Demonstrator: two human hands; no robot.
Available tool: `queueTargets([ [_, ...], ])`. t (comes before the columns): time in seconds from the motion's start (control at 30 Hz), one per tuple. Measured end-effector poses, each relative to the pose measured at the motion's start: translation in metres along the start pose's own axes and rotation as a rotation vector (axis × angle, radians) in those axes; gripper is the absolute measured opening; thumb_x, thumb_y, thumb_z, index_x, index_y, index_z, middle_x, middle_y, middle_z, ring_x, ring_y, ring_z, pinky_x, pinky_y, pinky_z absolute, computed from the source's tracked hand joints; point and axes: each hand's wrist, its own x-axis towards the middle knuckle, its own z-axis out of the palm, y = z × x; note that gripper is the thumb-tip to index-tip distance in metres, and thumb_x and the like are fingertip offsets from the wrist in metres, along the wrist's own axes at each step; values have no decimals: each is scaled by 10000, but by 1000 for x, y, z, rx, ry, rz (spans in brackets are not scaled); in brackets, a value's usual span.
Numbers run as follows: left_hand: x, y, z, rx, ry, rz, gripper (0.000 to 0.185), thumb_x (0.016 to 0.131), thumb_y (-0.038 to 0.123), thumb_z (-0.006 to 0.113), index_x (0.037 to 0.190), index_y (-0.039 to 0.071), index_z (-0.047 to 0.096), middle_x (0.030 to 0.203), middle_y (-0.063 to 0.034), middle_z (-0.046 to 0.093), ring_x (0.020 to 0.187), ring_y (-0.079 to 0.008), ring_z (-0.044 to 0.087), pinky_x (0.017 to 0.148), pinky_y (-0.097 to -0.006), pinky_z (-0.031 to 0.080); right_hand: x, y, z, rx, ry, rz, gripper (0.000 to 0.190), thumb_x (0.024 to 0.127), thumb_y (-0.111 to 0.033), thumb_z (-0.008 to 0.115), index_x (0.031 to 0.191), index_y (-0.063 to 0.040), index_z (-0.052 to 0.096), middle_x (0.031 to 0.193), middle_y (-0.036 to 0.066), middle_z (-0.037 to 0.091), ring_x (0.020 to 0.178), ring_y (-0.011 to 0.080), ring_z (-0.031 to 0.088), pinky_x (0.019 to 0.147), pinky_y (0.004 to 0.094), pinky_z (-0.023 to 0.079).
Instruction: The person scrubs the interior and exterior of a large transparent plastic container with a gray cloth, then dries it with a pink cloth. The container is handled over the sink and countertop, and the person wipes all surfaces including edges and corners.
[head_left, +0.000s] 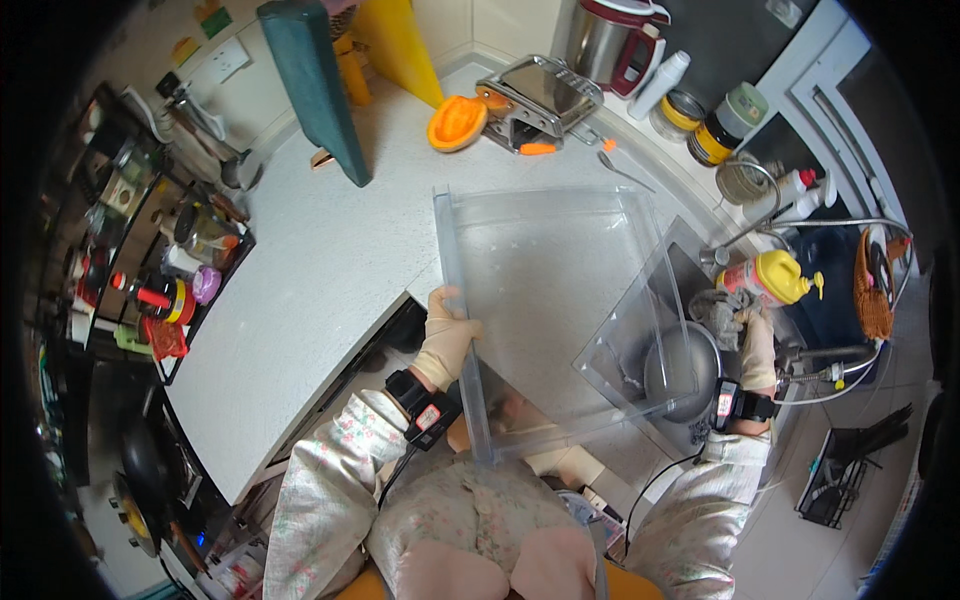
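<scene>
A large clear plastic drawer (454, 247), apparently from a refrigerator, is tilted over the corner of the counter and the sink. My left hand (444, 341), in a cream glove, grips its thick front edge. Over the sink (606, 356), my gloved right hand (757, 349) holds a crumpled grey cloth (715, 315). A round metal bowl (679, 375) sits in the sink just below the cloth, partly seen through the drawer's clear wall. Right beside the cloth stands a yellow-capped pump bottle (769, 277). The fingertips of my right hand are partly hidden in the cloth.
Behind the drawer, a halved orange squash (456, 124) leans by a metal pasta machine (536, 97). A spoon (625, 171) lies near the wall. A tall teal board (319, 94) stands on the white counter (300, 300). A flexible faucet hose (832, 223) arches at right; a condiment rack (169, 277) is left.
</scene>
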Motion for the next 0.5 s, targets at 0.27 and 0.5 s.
queueTargets([
  [0.27,-62,66,-40,-243,-89,195,659,667,-166,529,1231,111,331,865,-66,569,595,-125,506,482,-259,406,-71,-47,-31,172,-85,-115,423,743,-74,501,1145,5,608,1069,56,632,968,167,573,893,268,436],
  [0.5,-167,116,-150,-378,-4,389,726,658,-132,489,1324,97,314,1002,-94,558,592,-109,500,478,-204,371,-107,-19,-16,38,103,-231,174,818,-49,471,942,-61,592,850,-5,581,665,105,500,629,242,424],
])
